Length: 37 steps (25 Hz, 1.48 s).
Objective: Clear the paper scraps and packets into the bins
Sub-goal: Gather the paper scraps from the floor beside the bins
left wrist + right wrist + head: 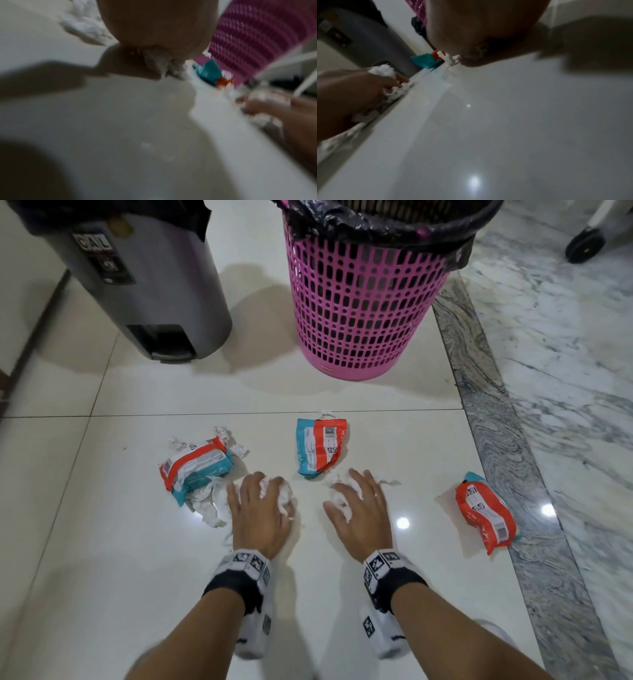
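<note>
Paper scraps (281, 496) are bunched under the curled fingers of your left hand (260, 513), and a second wad of scraps (346, 498) sits under your right hand (359, 513); both hands are pressed down on the floor (342, 577) and clamped on tissue, fingers hooked into it. More loose scraps (209, 501) lie just to the outside of your left hand, touching the nearest packet (195, 469), whose long axis runs slantwise away from that hand. A middle packet (320, 448) lies just beyond your fingertips, between the two hands, long axis pointing straight ahead toward the pink basket (363, 302). A third packet (486, 513) lies well out to the outside of your right hand, near the marble strip (513, 440).

The pink basket stands straight ahead beyond the middle packet, closer to your right hand; the grey pedal bin (147, 296) stands ahead and off to your left hand's side. Judging by that, each handful has to be lifted and carried forward, away from you, over the packets. The wrist views are too blurred to add much, though both show white tissue in the grip.
</note>
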Each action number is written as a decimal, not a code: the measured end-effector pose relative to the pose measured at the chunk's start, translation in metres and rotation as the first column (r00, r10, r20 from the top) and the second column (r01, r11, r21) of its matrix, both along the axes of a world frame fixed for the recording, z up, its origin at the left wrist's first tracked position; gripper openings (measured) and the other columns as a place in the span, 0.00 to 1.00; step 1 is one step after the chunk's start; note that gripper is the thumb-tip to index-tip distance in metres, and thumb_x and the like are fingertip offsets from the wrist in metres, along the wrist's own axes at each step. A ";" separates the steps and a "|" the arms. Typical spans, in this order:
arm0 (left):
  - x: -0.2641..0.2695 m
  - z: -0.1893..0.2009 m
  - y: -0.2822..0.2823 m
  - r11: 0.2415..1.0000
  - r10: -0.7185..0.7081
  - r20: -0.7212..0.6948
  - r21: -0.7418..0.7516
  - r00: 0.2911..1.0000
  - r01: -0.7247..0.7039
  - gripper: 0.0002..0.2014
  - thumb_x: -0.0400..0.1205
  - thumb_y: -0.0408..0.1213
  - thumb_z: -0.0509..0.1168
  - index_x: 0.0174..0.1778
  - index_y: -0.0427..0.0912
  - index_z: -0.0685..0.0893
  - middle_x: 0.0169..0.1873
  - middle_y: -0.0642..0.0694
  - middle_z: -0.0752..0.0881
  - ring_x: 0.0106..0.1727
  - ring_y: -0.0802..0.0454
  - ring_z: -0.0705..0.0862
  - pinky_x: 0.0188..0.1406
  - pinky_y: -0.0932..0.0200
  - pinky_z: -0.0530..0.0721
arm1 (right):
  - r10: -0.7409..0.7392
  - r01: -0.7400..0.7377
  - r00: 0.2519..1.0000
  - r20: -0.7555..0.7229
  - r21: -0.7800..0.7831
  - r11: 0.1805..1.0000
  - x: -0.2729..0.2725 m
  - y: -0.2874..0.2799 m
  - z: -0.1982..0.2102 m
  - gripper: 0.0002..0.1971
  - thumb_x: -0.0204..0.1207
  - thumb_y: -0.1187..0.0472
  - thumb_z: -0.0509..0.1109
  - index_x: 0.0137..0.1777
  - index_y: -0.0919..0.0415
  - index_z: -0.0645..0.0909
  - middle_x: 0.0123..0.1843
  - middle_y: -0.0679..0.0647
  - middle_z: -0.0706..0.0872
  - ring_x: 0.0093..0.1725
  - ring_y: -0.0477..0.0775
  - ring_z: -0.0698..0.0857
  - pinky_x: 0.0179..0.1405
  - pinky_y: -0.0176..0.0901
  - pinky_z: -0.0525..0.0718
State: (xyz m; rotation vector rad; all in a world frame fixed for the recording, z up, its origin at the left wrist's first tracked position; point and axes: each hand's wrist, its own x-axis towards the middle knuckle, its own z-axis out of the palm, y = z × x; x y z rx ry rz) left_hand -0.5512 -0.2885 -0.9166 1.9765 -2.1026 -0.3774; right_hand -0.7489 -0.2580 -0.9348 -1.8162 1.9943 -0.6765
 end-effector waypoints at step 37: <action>0.013 -0.020 -0.025 0.963 0.220 -0.097 -0.137 0.971 -0.232 0.08 0.74 0.35 0.70 0.48 0.45 0.82 0.47 0.41 0.80 0.52 0.40 0.76 0.54 0.43 0.69 | -0.376 0.360 0.925 0.064 0.174 0.917 -0.046 -0.087 0.032 0.13 0.82 0.61 0.61 0.61 0.61 0.82 0.56 0.66 0.85 0.57 0.68 0.83 0.53 0.51 0.79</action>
